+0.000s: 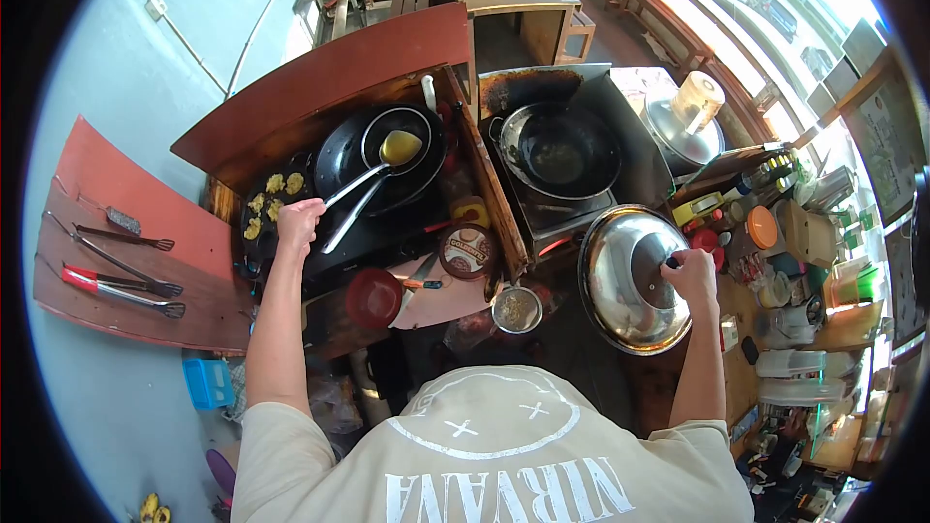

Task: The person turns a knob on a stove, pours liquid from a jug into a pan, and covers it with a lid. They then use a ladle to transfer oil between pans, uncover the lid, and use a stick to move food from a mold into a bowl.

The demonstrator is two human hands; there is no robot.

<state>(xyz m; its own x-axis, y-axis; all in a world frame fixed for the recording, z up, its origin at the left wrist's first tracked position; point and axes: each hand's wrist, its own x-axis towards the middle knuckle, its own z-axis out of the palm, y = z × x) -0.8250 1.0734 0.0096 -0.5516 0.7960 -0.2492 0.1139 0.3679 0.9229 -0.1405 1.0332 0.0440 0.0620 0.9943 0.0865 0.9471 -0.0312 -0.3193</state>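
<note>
My left hand [296, 225] is closed round the handle of a ladle [399, 147], whose bowl carries a yellow liquid. The ladle is over a small round pan with a pale rim [373, 128], which sits inside a larger black wok [334, 169]. A second metal handle [351, 218] slants out below it. Beside my left hand, a dark moulded pan [250, 250] holds several yellow-brown food pieces [275, 184]. My right hand [693, 276] grips the knob of a large domed metal lid [620, 281], held in front of another dark wok [560, 150] on the right stove.
A wooden partition [494, 199] separates the two stoves. In front of them are a red bowl [374, 297], a round brown tub [467, 252] and a strainer [516, 310]. Tongs [126, 281] hang at the left. Jars and containers [760, 228] crowd the right shelf.
</note>
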